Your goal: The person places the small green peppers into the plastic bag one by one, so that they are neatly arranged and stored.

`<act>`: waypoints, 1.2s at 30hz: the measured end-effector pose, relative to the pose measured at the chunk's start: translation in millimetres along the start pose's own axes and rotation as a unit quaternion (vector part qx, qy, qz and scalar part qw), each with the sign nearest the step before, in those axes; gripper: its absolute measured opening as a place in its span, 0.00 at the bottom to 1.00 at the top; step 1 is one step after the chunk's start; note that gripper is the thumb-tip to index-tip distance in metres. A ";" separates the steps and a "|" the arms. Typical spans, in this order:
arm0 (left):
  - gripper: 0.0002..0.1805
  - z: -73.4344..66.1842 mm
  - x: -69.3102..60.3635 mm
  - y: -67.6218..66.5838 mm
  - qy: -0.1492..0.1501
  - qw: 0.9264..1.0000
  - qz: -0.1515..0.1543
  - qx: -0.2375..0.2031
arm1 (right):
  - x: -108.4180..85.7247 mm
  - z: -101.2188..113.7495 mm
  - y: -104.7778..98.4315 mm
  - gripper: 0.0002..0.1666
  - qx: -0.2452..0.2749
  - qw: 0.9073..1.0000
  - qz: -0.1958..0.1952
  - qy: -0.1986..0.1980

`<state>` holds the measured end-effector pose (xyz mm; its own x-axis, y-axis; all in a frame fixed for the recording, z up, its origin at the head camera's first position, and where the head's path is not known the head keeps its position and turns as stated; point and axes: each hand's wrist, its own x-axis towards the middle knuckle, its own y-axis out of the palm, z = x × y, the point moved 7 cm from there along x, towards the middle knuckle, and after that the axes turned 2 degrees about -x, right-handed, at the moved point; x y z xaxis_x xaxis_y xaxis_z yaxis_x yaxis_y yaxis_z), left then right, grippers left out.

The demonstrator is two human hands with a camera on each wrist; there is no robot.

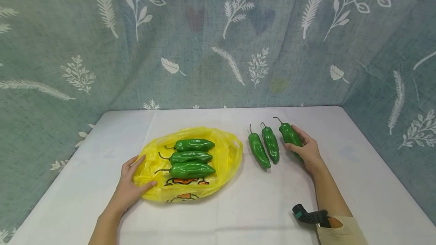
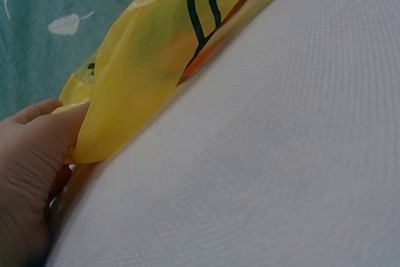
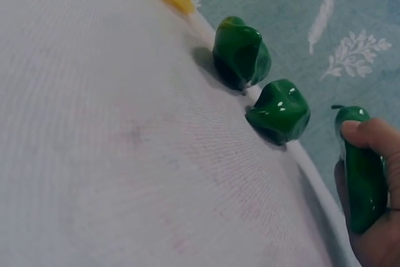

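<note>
In the head view a yellow plastic bag [image 1: 225,139] lies spread on the white table, with three long green peppers [image 1: 192,157] side by side on it, stems to the left. My left hand [image 1: 131,184] grips the bag's left edge. In the left wrist view, the yellow film [image 2: 125,110] partly covers that hand's digits. On the right, my right hand [image 1: 306,150] holds a green pepper [image 1: 289,134] between thumb and fingers, its stem pointing away. The right wrist view shows the thumb laid along this pepper [image 3: 365,186]. Left of it lie two more green peppers [image 1: 259,150] [image 1: 270,144].
The white-covered table [image 1: 259,207] reaches back to a green-grey curtain [image 1: 204,67] with white leaf prints, which also hangs at both sides. A black strap-like device [image 1: 308,214] sits on the right wrist, beside a beige sleeve [image 1: 342,231].
</note>
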<state>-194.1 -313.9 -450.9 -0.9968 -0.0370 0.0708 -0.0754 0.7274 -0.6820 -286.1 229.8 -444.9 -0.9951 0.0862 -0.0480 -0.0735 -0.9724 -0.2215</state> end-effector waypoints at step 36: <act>0.53 0.4 -0.1 0.7 -0.008 1.000 0.005 0.011 | -18.7 56.6 72.1 0.45 -0.064 0.988 0.101 -0.098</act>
<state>-194.1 -313.6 -451.7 -0.9977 -0.0417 0.0528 -0.0667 0.7121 -0.6989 -276.5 145.7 -404.8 -0.9830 -0.1637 0.0837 0.1250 -0.9290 -0.3482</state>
